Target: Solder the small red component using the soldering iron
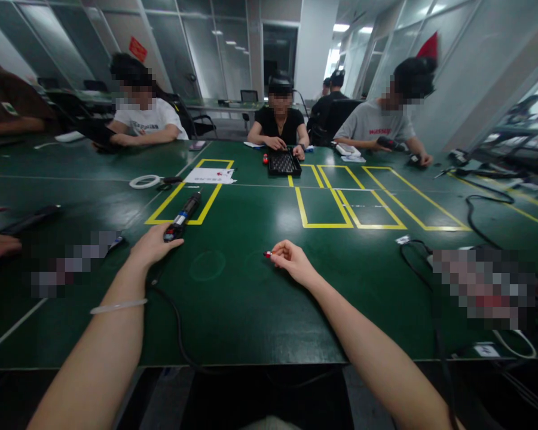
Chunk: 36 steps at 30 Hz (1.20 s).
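We see our left hand [153,243] closed on the near end of a dark electric screwdriver [187,210], left of centre on the green table [251,325], its tip pointing far. Our right hand [293,263] pinches a small red-and-white piece [268,255] between thumb and fingertips — it sits near the middle, right of the screwdriver. A white bracelet [119,306] circles our left wrist. Beyond the screwdriver lies a white paper [208,175], just right of a coiled white cable [144,181]. At the far side, a person in black [280,122] has both hands at a black tray [285,174].
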Motion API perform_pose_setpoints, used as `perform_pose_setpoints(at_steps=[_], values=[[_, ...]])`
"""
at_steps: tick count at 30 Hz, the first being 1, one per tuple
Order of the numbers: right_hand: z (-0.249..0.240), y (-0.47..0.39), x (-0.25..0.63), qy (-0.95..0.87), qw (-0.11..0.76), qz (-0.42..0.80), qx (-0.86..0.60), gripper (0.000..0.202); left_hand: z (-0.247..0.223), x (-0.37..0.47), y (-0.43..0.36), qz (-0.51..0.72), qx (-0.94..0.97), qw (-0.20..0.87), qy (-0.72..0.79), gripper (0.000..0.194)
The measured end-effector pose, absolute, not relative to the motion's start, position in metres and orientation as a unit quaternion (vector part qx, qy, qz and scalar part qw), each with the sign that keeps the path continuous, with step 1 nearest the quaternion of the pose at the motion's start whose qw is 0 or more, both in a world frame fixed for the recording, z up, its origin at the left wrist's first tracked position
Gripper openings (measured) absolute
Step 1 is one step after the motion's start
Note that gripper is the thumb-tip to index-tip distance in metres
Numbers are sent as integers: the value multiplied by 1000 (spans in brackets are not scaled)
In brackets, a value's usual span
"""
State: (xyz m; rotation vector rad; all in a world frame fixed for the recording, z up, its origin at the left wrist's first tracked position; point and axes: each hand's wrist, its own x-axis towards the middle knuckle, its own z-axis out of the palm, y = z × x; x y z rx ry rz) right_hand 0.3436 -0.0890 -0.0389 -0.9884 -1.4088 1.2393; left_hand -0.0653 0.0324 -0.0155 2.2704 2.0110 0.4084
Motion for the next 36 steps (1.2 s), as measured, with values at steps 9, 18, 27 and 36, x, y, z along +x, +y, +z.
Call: perform_pose_setpoints(at_steps=[9,18,27,36], values=[[-40,-89,342,-615,472,472,-419,28,-3,-14,13,93,712,35,695,74],[-32,-94,340,-646,453,405,-463,21,-1,69,-32,106,793,53,598,70],[-30,-97,339,-713,453,329,-422,12,-3,139,-77,140,873,77,460,64],[-27,-99,342,-787,366,231,-440,5,-4,146,-81,145,889,94,424,62]])
